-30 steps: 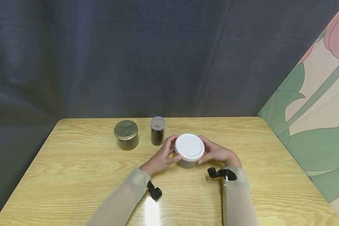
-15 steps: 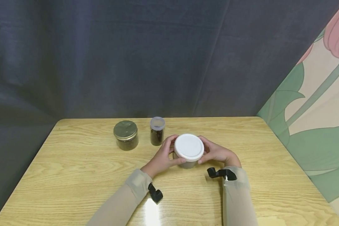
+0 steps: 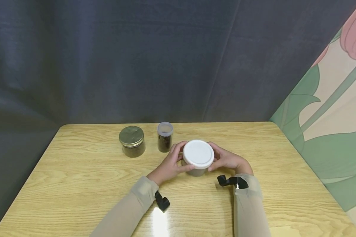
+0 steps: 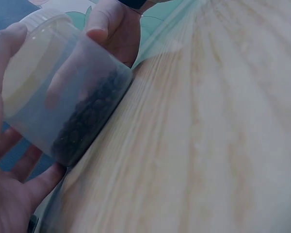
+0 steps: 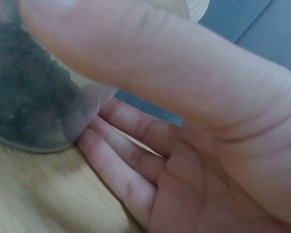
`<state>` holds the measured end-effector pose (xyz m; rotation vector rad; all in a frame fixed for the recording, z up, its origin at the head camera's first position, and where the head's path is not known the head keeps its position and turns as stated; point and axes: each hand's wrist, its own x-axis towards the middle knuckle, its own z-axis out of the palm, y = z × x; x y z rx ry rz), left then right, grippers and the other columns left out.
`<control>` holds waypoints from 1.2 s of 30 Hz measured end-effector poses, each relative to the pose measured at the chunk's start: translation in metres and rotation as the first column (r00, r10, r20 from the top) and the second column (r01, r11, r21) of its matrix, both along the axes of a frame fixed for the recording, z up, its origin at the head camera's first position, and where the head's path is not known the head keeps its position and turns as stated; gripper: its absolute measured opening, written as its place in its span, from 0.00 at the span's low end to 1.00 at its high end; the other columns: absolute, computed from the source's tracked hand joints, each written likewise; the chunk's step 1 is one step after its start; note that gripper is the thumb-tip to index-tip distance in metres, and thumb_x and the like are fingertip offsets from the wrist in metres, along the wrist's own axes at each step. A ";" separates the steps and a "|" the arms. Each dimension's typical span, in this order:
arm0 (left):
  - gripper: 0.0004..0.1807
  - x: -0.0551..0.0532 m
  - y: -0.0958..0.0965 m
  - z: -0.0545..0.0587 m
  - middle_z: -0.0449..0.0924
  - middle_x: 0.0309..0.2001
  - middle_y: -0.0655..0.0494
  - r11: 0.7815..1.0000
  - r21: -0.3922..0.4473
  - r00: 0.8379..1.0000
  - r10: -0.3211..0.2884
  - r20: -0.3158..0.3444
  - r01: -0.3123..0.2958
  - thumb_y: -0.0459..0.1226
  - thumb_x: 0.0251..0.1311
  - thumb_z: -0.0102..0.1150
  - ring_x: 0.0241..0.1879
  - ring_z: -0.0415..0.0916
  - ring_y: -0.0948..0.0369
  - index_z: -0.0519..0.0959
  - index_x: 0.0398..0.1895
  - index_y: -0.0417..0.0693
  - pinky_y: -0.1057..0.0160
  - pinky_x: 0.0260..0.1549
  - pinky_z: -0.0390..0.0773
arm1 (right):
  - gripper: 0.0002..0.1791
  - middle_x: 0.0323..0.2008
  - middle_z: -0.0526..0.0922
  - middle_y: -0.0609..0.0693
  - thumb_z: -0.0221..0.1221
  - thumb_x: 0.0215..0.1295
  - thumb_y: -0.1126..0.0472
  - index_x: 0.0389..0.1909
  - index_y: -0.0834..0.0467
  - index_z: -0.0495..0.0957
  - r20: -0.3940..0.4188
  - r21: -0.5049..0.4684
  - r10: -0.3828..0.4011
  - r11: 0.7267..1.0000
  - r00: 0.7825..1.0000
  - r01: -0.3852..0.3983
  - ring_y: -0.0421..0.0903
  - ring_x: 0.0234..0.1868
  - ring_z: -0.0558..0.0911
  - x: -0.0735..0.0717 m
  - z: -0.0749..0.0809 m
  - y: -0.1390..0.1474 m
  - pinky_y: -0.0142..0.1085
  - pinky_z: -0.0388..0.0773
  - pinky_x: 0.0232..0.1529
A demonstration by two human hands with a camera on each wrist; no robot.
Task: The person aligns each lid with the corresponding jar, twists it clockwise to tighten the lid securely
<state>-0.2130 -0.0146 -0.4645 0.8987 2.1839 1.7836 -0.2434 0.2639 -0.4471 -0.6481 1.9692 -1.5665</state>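
Observation:
Between both hands, in the head view, a translucent plastic jar (image 3: 196, 172) with a white ribbed lid (image 3: 198, 153) stands upright on the wooden table. My left hand (image 3: 169, 167) grips it from the left, thumb at the lid's front edge and fingers behind. From the other side my right hand (image 3: 229, 161) holds the jar's body, thumb in front and fingers curled behind. The left wrist view shows dark, round, bean-like pieces (image 4: 89, 114) filling the jar's lower part. In the right wrist view, the right thumb (image 5: 136, 53) lies across the jar wall.
Left of the hands stand a short jar (image 3: 132, 141) with a gold lid and a slim clear jar (image 3: 164, 137) with dark contents. The wooden table (image 3: 77, 184) ends at a dark curtain (image 3: 166, 65); a flower-patterned wall covering (image 3: 338, 131) is at the right.
My left thumb has slid slightly rightward along the lid's front edge since the first frame. The jar and the right hand stay almost where they were.

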 end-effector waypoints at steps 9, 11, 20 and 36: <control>0.51 -0.001 0.000 -0.001 0.54 0.67 0.44 1.000 -0.017 1.000 0.000 0.008 0.000 0.51 0.62 0.69 0.69 0.61 0.53 0.49 0.79 0.48 0.61 0.67 0.69 | 0.47 0.68 0.67 0.56 0.75 0.49 0.72 0.70 0.57 0.62 0.005 -0.009 -0.002 1.000 1.000 0.002 0.50 0.69 0.67 0.001 0.001 -0.001 0.44 0.62 0.70; 0.51 -0.001 0.001 -0.002 0.54 0.67 0.44 1.000 -0.016 1.000 0.005 0.007 -0.005 0.51 0.62 0.69 0.69 0.61 0.53 0.49 0.79 0.48 0.62 0.67 0.68 | 0.47 0.68 0.67 0.57 0.75 0.49 0.72 0.70 0.57 0.62 0.006 -0.010 -0.003 1.000 1.000 0.003 0.50 0.69 0.66 0.001 0.001 -0.001 0.45 0.61 0.71; 0.58 0.002 0.001 -0.003 0.53 0.74 0.47 0.997 -0.056 0.998 0.048 0.029 -0.047 0.48 0.54 0.77 0.72 0.57 0.54 0.48 0.79 0.45 0.54 0.70 0.65 | 0.50 0.70 0.66 0.56 0.76 0.50 0.71 0.72 0.57 0.60 0.007 -0.010 -0.001 1.000 1.000 0.001 0.50 0.70 0.66 0.002 0.000 0.000 0.41 0.63 0.70; 0.52 0.000 0.004 -0.006 0.62 0.64 0.46 0.987 -0.130 0.995 0.099 0.008 -0.097 0.40 0.51 0.80 0.57 0.69 0.56 0.56 0.74 0.42 0.58 0.59 0.75 | 0.50 0.70 0.68 0.57 0.76 0.50 0.69 0.73 0.59 0.60 -0.017 -0.007 -0.020 1.000 1.000 0.020 0.50 0.69 0.67 0.000 -0.001 0.002 0.44 0.62 0.70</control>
